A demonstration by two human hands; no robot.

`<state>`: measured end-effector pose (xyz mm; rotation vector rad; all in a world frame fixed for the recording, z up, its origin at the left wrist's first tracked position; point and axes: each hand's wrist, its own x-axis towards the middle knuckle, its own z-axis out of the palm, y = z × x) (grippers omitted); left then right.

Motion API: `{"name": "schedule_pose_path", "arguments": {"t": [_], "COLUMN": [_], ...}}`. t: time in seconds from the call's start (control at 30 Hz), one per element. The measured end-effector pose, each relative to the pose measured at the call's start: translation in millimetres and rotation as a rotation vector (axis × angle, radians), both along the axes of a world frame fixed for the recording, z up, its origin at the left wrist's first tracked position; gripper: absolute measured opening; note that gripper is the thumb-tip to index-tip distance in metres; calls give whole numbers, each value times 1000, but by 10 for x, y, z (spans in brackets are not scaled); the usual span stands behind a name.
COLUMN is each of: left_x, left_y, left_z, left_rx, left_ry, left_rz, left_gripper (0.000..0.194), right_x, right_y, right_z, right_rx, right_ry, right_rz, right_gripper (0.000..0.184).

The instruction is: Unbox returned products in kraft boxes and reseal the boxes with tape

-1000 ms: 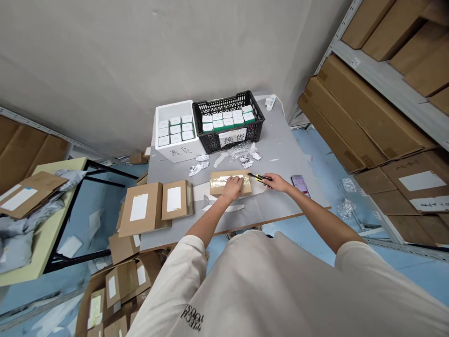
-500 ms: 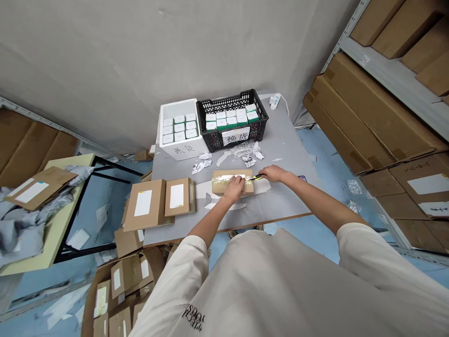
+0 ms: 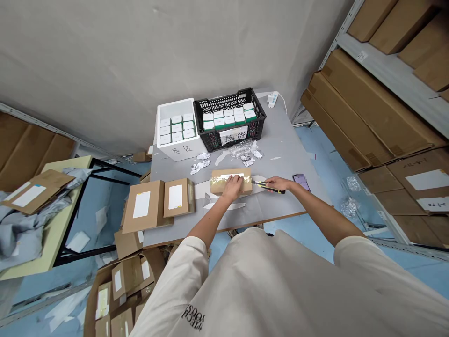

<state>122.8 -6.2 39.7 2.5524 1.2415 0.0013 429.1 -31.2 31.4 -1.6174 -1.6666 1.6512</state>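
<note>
A small cardboard box (image 3: 217,185) with a white label and shiny clear tape lies near the table's front edge. My left hand (image 3: 233,187) is on top of it, fingers bent over the label and holding it against the table. At the box's right end, my right hand (image 3: 277,182) is closed round a black and yellow utility knife (image 3: 260,183). The knife's front end points left and is close to the box's end; whether it touches cannot be made out. White paper (image 3: 201,190) lies partly under the box.
Two labelled boxes (image 3: 143,206) (image 3: 176,197) stand at left. Behind are a white foam box (image 3: 177,150) and a black crate (image 3: 229,136) holding small white-and-green boxes. Crumpled paper (image 3: 200,166), plastic wrap (image 3: 242,150) and a phone (image 3: 301,182) lie about. Shelving (image 3: 372,58) flanks the right.
My right hand has shifted slightly right and turned, showing more of the knife's length. The phone is now more visible. My left hand stays on the box.
</note>
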Motion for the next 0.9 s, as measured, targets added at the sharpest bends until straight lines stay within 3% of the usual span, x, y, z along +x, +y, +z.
{"name": "schedule_pose_path", "arguments": {"t": [0.2, 0.33, 0.43, 0.63, 0.9], "left_x": [-7, 12, 42, 98, 71], "left_y": [18, 105, 178, 257, 271], "left_z": [32, 58, 43, 6, -34], "left_rx": [-46, 7, 50, 56, 79], "left_ry": [-57, -126, -96, -34, -34], "left_rz": [34, 147, 187, 145, 107], "left_gripper": [72, 54, 44, 47, 53], "right_x": [92, 96, 25, -131, -170], "right_y": [-173, -202, -220, -265, -269], "right_z": [3, 41, 119, 229, 178], "right_rx": [-74, 7, 140, 458, 495], "right_ry": [64, 56, -29, -315, -481], "right_rz": [-110, -164, -114, 64, 158], "right_gripper": [32, 34, 34, 38, 47]}}
